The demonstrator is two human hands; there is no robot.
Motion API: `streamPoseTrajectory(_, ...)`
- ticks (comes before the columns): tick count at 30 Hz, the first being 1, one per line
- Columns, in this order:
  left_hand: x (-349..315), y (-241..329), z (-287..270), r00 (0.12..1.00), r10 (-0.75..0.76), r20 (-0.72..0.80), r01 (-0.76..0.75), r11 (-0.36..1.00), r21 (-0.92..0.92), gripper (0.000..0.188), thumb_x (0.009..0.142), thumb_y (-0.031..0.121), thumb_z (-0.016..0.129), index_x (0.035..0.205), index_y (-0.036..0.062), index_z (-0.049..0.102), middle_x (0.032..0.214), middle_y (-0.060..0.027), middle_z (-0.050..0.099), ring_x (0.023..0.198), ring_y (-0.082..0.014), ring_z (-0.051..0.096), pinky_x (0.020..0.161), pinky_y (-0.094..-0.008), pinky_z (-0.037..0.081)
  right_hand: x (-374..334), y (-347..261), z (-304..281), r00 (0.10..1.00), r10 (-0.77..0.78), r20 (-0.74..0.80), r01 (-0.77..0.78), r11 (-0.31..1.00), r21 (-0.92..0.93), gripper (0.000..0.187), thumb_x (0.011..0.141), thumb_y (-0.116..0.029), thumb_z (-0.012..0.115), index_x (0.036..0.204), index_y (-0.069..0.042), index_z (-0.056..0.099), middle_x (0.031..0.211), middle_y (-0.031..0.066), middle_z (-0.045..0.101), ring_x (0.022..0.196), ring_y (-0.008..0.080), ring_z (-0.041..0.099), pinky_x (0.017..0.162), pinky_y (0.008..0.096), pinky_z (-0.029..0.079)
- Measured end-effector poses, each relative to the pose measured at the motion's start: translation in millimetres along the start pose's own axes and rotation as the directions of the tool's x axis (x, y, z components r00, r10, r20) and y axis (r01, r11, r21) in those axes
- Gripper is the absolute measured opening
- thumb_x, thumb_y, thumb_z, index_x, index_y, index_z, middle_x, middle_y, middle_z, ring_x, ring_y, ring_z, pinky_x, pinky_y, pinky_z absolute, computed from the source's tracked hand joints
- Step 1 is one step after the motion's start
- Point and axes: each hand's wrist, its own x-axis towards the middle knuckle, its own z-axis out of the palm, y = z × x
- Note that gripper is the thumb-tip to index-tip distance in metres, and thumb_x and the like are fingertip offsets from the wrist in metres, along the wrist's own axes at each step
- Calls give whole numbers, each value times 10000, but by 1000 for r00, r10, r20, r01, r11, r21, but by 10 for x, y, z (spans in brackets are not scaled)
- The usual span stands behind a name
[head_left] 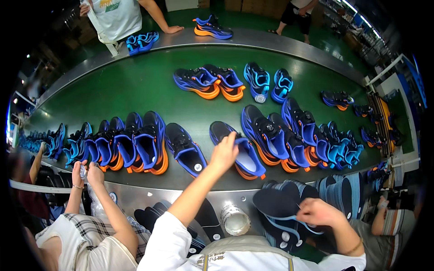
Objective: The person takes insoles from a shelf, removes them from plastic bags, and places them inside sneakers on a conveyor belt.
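My left hand (224, 152) reaches forward over a black and blue sneaker (251, 163) with an orange sole edge, its fingers closed at the tongue. A pale inner bottom shows through that shoe's opening. At the lower right, my right hand (320, 211) pinches the edge of a dark insole (275, 203) with a light blue rim, above a stack of similar insoles. Left of my left hand lies another sneaker (185, 151), with a dark insole with a white round mark inside.
Sneakers line the green belt (135, 81) on both sides. A white cup-like container (235, 220) stands on the metal ledge (181, 193). More insoles (346, 194) are stacked at right. A co-worker's hands (92, 174) hold a small clear item at left; another person's hand (173, 29) rests across the belt.
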Motion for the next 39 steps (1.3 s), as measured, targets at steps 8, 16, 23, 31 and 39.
streamPoseTrajectory(8, 16, 19, 65, 979, -74, -192, 86, 995, 53, 317, 816, 243, 584, 1050, 34, 540, 802, -173, 592, 730, -353, 589, 653, -396, 471, 96, -167, -1027, 985, 163, 51, -170, 965, 202, 191, 764, -194, 633, 836, -21, 671, 814, 88, 653, 752, 138, 612, 692, 279, 484)
streamPoseTrajectory(16, 137, -2, -73, 906, -410, 103, 422, 866, -268, 316, 836, 313, 557, 899, 4, 582, 621, -40, 550, 573, -80, 477, 529, -260, 392, 1786, 65, -307, 984, 177, 3, -170, 945, 279, 220, 673, -199, 611, 760, -7, 674, 698, 172, 637, 653, 228, 627, 645, 324, 483)
streamPoseTrajectory(23, 168, -144, -115, 913, -366, 181, 408, 807, -426, 278, 839, 272, 582, 757, 7, 568, 620, 28, 492, 588, -45, 426, 505, -223, 350, 2093, 264, 304, 975, -135, -179, 78, 954, -290, 161, 670, -75, 512, 686, 40, 625, 745, 247, 583, 729, 363, 588, 711, 404, 471)
streamPoseTrajectory(31, 207, -12, -145, 894, -396, 211, 432, 885, -171, 277, 841, 276, 574, 770, 8, 578, 604, 36, 496, 580, -46, 427, 513, -228, 348, 1855, 146, -360, 964, 223, 147, -210, 972, -101, 220, 636, -187, 628, 759, -12, 683, 693, 127, 644, 674, 192, 625, 668, 301, 476)
streamPoseTrajectory(39, 141, -56, -126, 911, -338, 235, 399, 866, -302, 323, 818, 351, 565, 820, 30, 603, 586, -111, 539, 543, -174, 508, 536, -311, 398, 2135, 236, 144, 978, -65, -198, -8, 939, -344, 190, 672, -28, 494, 751, 44, 651, 784, 233, 615, 761, 321, 626, 762, 374, 488)
